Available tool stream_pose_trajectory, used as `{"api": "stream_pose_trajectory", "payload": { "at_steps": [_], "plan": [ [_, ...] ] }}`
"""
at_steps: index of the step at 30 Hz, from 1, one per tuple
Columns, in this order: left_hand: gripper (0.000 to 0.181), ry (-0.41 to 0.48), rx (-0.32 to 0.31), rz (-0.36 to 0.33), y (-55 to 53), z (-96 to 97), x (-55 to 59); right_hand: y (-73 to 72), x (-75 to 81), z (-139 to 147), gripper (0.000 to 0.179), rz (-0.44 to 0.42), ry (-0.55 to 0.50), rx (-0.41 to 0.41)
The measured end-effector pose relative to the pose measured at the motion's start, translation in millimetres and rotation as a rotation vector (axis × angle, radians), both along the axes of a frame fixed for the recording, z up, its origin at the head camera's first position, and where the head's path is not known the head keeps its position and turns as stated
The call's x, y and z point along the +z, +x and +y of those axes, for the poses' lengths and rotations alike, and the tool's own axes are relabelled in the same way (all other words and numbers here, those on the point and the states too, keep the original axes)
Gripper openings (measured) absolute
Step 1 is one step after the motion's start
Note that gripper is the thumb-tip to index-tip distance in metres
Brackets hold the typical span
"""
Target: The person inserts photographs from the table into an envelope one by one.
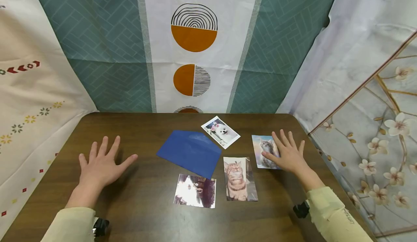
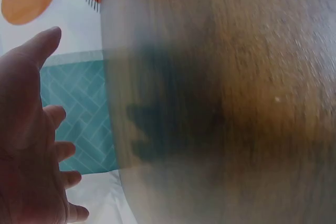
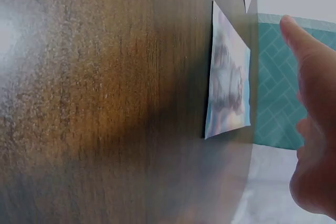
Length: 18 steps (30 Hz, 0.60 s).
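My left hand [image 1: 101, 166] hovers over the left part of the table, fingers spread and holding nothing. Spread as well, my right hand [image 1: 288, 153] is above the right side and covers part of a grey kitten photo [image 1: 266, 149]. In the right wrist view a gap shows between that hand [image 3: 320, 98] and the kitten photo [image 3: 228, 80]. A blue envelope [image 1: 192, 151] lies mid-table. Around it are a white dog photo [image 1: 221, 131], an orange cat photo [image 1: 236, 180] and a dark, glare-covered photo [image 1: 195, 191], whose picture is hard to read.
The brown wooden table [image 1: 146, 209] meets a patterned curtain [image 1: 114, 54] along its back edge. Printed cloths hang at the left [image 1: 32, 90] and right [image 1: 368, 126] sides. Each wrist carries a small black device, seen at the left sleeve [image 1: 71, 224] and right sleeve [image 1: 332, 209].
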<state>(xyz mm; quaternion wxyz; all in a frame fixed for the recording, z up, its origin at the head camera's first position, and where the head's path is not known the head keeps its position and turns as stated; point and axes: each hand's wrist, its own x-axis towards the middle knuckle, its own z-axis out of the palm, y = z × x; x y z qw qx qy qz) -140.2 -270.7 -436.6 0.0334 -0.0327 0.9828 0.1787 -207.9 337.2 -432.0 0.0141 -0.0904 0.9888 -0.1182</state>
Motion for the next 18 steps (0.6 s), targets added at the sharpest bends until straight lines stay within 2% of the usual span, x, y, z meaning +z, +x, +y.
{"api": "stream_pose_trajectory", "payload": {
  "at_steps": [8,18],
  "plan": [
    [0.111,0.014,-0.025,-0.016,-6.2,18.6,1.4,-1.7,2.0,-3.4,0.102,0.011,0.008,0.015],
    [0.107,0.026,-0.101,-0.017,-22.9,71.4,5.8,-12.5,1.4,-19.1,0.102,0.019,0.007,0.064]
  ]
}}
